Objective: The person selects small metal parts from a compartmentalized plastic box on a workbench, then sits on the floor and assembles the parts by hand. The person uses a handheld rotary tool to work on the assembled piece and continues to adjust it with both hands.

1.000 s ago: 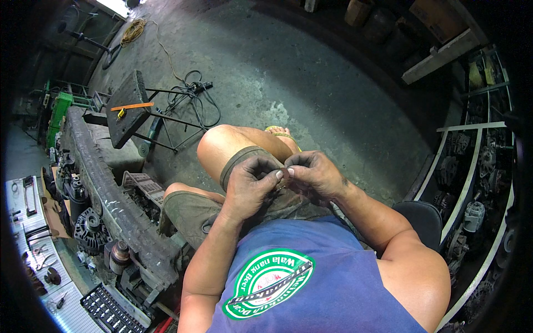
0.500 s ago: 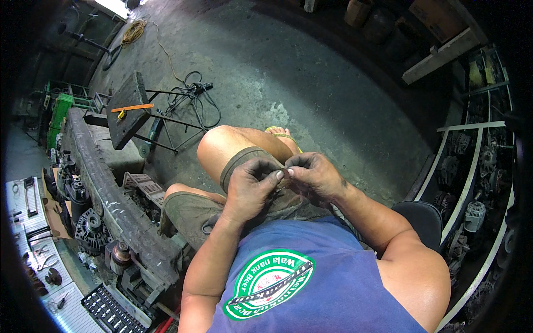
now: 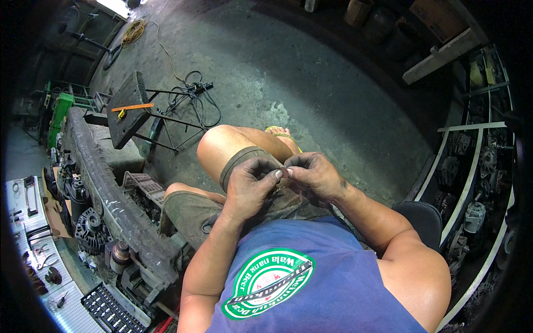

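A small dark reddish-brown piece [image 3: 285,172] is pinched between my two hands, over my lap. My left hand [image 3: 251,184] is closed, its thumb and forefinger on the piece's left side. From the right, my right hand [image 3: 316,176] closes on the same piece with thumb and fingertip. Both thumbs point toward each other, and the fingers look blackened. Most of the piece is hidden by the fingertips, so its kind cannot be made out. Below the hands lie my brown shorts [image 3: 194,213].
A stool [image 3: 130,97] bearing an orange strip stands ahead on the left, with black cable [image 3: 194,91] beside it. The worn workbench [image 3: 105,183] at left holds an alternator [image 3: 91,227] and a socket set [image 3: 111,311]. Metal shelves [image 3: 472,166] with machine parts rise at right.
The small piece between my fingertips has tilted slightly and shows a little more of its reddish-brown face. My arms and the surroundings stay nearly the same.
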Motion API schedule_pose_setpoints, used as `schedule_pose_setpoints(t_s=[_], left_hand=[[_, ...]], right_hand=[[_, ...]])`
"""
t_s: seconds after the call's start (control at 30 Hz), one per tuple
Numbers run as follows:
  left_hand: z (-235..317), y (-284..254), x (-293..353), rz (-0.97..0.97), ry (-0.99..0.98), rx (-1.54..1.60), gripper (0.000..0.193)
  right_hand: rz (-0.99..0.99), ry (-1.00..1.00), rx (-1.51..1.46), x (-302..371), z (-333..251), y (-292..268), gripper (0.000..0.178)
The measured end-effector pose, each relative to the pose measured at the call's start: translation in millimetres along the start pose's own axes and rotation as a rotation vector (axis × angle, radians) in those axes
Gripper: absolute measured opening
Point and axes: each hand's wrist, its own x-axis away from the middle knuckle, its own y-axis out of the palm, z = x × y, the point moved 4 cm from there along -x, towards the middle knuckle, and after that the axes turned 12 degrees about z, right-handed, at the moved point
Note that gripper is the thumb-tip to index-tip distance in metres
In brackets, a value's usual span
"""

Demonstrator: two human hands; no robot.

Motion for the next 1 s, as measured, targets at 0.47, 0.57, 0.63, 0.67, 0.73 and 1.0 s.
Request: schedule_pose_setpoints(t_s=[0.47, 0.57, 0.63, 0.67, 0.73, 1.0], left_hand=[[-0.6, -0.6, -1.1, 0.005, 0.003, 0.007, 0.019], [-1.6, -1.0, -1.4, 0.012, -0.018, 0.002, 0.019], [-1.8, -1.2, -0.9, 0.023, -0.026, -0.014, 0.018], [-1.0, -1.2, -0.6, 0.021, -0.018, 0.022, 0.018], [-0.5, -1.1, -0.1, 0.023, -0.022, 0.048, 0.017], [2.2, -0.3, 0.3, 0.005, 0.017, 0.062, 0.014]], right_hand=[[0.045, 0.017, 0.137, 3.7, -10.9, 1.4, 0.034], [0.045, -0.02, 0.132, 2.5, -10.9, 1.9, 0.036], [0.041, -0.035, 0.11, 1.7, -9.7, 0.5, 0.037], [0.043, -0.039, 0.107, 1.5, -8.8, -0.9, 0.038], [0.025, 0.039, 0.037, 0.5, -3.8, -2.7, 0.039], [0.01, 0.096, -0.2, 0.7, 7.6, 4.7, 0.036]])
